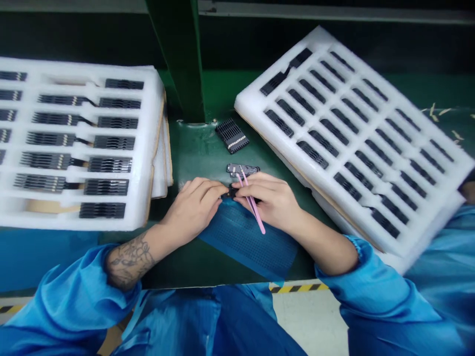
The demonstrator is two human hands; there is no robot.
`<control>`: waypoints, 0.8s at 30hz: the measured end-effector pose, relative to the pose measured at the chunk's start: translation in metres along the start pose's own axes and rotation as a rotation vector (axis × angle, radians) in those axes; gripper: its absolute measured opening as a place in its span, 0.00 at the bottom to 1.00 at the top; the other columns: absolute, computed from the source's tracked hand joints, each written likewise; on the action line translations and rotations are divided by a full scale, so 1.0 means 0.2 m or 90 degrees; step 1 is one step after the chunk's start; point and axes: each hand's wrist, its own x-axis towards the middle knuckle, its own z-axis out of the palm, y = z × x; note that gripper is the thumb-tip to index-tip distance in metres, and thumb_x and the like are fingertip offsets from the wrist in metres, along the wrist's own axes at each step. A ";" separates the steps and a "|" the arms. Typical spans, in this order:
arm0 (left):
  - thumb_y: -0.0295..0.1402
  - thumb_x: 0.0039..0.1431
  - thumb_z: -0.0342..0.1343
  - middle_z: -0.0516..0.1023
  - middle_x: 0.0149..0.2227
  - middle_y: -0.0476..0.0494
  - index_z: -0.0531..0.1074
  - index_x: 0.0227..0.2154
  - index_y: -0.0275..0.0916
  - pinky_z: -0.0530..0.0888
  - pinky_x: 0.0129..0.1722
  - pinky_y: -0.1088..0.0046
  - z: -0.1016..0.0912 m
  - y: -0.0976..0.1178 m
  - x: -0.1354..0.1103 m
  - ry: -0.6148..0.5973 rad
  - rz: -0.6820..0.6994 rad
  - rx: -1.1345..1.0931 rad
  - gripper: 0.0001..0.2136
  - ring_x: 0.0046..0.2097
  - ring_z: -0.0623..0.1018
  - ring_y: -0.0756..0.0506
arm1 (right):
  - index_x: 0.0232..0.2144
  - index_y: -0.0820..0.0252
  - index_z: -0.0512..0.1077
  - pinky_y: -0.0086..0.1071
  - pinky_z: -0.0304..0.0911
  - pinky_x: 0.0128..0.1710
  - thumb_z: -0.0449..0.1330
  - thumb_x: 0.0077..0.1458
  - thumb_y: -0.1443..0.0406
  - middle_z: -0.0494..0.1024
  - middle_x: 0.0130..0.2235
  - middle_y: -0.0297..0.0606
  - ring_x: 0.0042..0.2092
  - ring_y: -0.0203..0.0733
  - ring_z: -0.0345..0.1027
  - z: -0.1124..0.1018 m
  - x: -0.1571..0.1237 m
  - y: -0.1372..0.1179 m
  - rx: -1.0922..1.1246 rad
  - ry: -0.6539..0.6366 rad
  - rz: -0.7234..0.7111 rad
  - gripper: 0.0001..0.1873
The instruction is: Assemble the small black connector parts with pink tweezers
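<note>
Between the fingertips of both hands is a small black part [229,193], mostly covered by the fingers. My left hand [195,207] pinches its left side, and my right hand [274,199] grips its right side. Pink tweezers [257,213] are also held in my right hand, tips pointing away from me and handle end toward me. Just beyond the fingers lie flat black pieces [241,169], partly overlapping. Farther back sits a group of slim black parts [232,136] side by side. Under the hands is a blue sheet [252,242] with a grid of small marks.
White foam trays holding rows of black parts stand at left [139,217] and right [256,99], stacked on other layers. A green post [181,64] rises behind the green table [166,267]. Small pale scraps [433,112] lie far right. Blue fabric of another person [445,262] shows at right.
</note>
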 end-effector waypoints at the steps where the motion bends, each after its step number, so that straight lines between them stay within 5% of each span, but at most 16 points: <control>1: 0.25 0.66 0.54 0.79 0.47 0.40 0.69 0.48 0.34 0.74 0.46 0.63 0.00 0.00 0.00 0.010 0.000 -0.004 0.09 0.48 0.76 0.41 | 0.36 0.59 0.78 0.40 0.76 0.45 0.66 0.58 0.70 0.85 0.41 0.43 0.42 0.46 0.80 -0.01 0.00 0.00 -0.006 -0.004 -0.007 0.03; 9: 0.23 0.66 0.55 0.79 0.46 0.41 0.71 0.46 0.34 0.74 0.45 0.64 0.01 -0.02 -0.01 0.041 -0.002 0.013 0.07 0.47 0.76 0.42 | 0.37 0.56 0.78 0.40 0.76 0.45 0.69 0.55 0.71 0.85 0.42 0.43 0.43 0.46 0.79 -0.12 0.01 0.02 -0.112 0.110 0.065 0.07; 14: 0.28 0.65 0.57 0.78 0.48 0.39 0.73 0.44 0.35 0.73 0.42 0.63 -0.06 0.01 -0.01 0.047 0.010 0.088 0.06 0.46 0.75 0.40 | 0.39 0.57 0.77 0.43 0.75 0.50 0.66 0.59 0.68 0.84 0.45 0.44 0.49 0.48 0.76 -0.09 0.02 0.08 -0.156 0.047 0.081 0.05; 19: 0.42 0.64 0.60 0.78 0.44 0.37 0.75 0.46 0.32 0.72 0.38 0.59 -0.13 0.05 -0.07 -0.043 -0.022 0.195 0.17 0.43 0.74 0.37 | 0.39 0.57 0.77 0.42 0.75 0.47 0.65 0.60 0.66 0.84 0.42 0.42 0.45 0.47 0.78 -0.09 0.01 0.11 -0.187 0.026 0.074 0.03; 24: 0.41 0.64 0.61 0.78 0.49 0.34 0.74 0.51 0.28 0.73 0.42 0.59 -0.11 0.03 -0.08 -0.086 -0.035 0.184 0.20 0.47 0.74 0.36 | 0.41 0.57 0.77 0.45 0.74 0.47 0.66 0.59 0.67 0.84 0.45 0.45 0.46 0.50 0.78 -0.10 0.01 0.08 -0.224 0.063 0.061 0.07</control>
